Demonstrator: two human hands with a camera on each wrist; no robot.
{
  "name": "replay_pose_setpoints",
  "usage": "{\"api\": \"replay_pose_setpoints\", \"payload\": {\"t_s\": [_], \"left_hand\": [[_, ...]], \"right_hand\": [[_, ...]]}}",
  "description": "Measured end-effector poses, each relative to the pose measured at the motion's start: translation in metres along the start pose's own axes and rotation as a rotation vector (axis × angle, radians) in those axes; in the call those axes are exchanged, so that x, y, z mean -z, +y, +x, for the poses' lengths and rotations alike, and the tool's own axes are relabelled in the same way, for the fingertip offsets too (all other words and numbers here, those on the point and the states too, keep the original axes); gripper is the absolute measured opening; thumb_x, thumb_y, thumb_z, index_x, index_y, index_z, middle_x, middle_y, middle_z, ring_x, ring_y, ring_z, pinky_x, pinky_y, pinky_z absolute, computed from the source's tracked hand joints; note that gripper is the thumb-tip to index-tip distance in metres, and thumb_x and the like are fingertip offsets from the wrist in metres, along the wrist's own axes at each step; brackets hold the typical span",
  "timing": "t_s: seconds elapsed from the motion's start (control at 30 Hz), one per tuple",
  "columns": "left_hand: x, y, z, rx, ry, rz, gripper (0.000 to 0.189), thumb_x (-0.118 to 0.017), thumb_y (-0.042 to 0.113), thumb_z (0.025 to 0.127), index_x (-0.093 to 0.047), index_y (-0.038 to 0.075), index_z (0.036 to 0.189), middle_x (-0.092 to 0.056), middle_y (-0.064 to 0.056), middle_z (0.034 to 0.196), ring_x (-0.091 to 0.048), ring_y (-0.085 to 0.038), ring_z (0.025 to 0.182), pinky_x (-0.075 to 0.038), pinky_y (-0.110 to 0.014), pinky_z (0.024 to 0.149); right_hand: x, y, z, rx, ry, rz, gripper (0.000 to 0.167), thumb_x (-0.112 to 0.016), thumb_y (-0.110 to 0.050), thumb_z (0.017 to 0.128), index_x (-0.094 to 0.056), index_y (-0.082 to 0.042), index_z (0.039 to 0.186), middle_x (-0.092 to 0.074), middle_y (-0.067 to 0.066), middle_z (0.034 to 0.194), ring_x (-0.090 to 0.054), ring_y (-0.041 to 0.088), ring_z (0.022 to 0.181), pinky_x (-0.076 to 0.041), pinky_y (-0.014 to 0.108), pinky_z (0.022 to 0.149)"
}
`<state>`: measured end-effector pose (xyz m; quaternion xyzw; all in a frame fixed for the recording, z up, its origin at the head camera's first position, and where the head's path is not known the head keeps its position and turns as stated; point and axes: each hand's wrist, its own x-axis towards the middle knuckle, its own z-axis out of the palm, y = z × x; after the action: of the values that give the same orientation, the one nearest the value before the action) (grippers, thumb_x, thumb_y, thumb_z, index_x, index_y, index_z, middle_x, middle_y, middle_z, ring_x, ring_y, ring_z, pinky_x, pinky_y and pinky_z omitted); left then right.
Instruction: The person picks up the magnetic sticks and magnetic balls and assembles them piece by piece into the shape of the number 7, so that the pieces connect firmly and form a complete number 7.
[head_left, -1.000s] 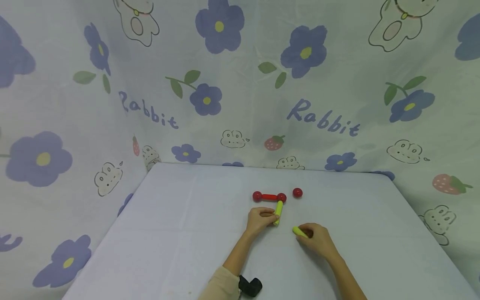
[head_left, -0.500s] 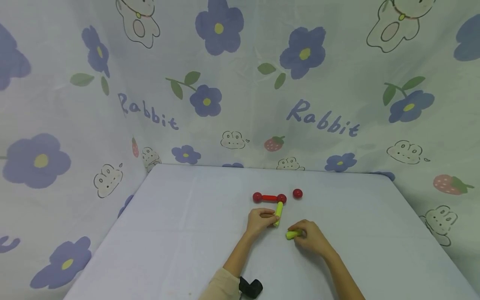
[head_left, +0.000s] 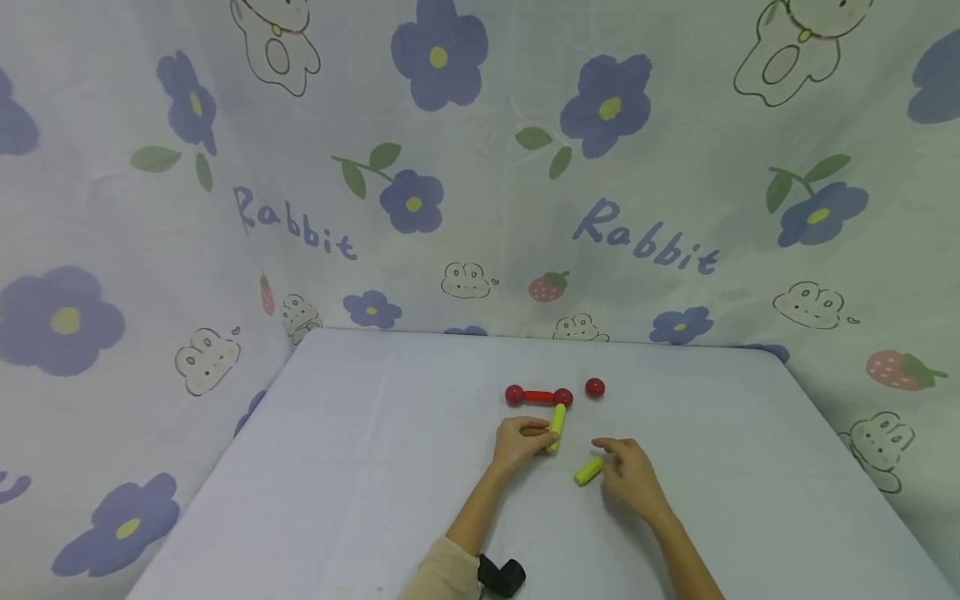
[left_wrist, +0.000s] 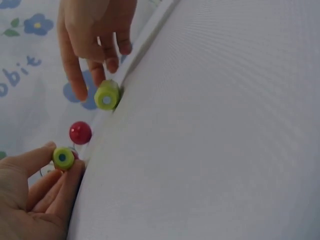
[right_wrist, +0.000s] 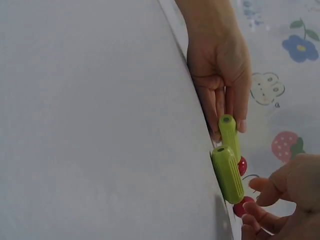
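Note:
My left hand (head_left: 519,442) pinches a yellow-green building rod (head_left: 558,425) between thumb and fingers. Its far end meets a red ball (head_left: 562,398), which sits at one end of a red rod (head_left: 538,397). Another red ball (head_left: 514,395) caps that rod's left end. A second yellow-green rod (head_left: 589,471) lies slanted on the table; in the right wrist view this ridged rod (right_wrist: 228,175) has a dark dot in its end. My right hand (head_left: 633,477) is just right of it, fingers apart and holding nothing. Whether a fingertip touches it I cannot tell.
A loose red ball (head_left: 596,387) lies right of the joined pieces on the white table (head_left: 360,467). A black object (head_left: 501,575) is at the left sleeve (head_left: 444,568). A patterned cloth (head_left: 480,208) stands behind the table.
My right hand has turned the second yellow-green rod, set it on the table and let go, its fingers drawing off to the right. My left hand has stayed in place.

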<state>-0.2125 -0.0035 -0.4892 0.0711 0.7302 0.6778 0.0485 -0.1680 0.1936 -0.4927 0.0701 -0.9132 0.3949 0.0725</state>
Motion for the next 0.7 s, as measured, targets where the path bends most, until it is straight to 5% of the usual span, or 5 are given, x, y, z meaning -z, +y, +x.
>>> {"api": "replay_pose_setpoints", "payload": {"t_s": [0.13, 0.33, 0.7], "left_hand": [[0.000, 0.007, -0.004, -0.002, 0.005, 0.018, 0.028, -0.070, 0.002, 0.081, -0.064, -0.015, 0.102, -0.069, -0.023, 0.091, -0.069, -0.025, 0.080, -0.057, -0.030, 0.068], [-0.003, -0.018, 0.010, 0.005, 0.020, 0.026, 0.027, -0.072, 0.007, 0.080, -0.067, -0.009, 0.102, -0.070, -0.018, 0.092, -0.069, -0.024, 0.082, -0.057, -0.029, 0.068], [-0.003, -0.029, 0.014, 0.021, 0.013, 0.033, 0.027, -0.074, 0.010, 0.080, -0.068, -0.005, 0.102, -0.070, -0.015, 0.093, -0.069, -0.021, 0.083, -0.057, -0.028, 0.069]], "right_hand": [[-0.007, -0.003, -0.001, -0.075, 0.039, -0.019, 0.027, -0.049, 0.002, 0.086, -0.066, 0.005, 0.106, -0.061, 0.017, 0.093, -0.051, 0.019, 0.076, -0.043, 0.029, 0.063], [-0.019, -0.010, -0.003, -0.171, 0.075, -0.143, 0.043, -0.064, -0.028, 0.088, -0.062, 0.010, 0.108, -0.062, 0.018, 0.088, -0.058, 0.027, 0.078, -0.049, 0.040, 0.063], [-0.018, -0.023, -0.004, -0.201, 0.108, -0.084, 0.049, -0.077, -0.023, 0.074, -0.062, 0.014, 0.102, -0.065, 0.017, 0.083, -0.058, 0.022, 0.073, -0.051, 0.035, 0.061]]}}
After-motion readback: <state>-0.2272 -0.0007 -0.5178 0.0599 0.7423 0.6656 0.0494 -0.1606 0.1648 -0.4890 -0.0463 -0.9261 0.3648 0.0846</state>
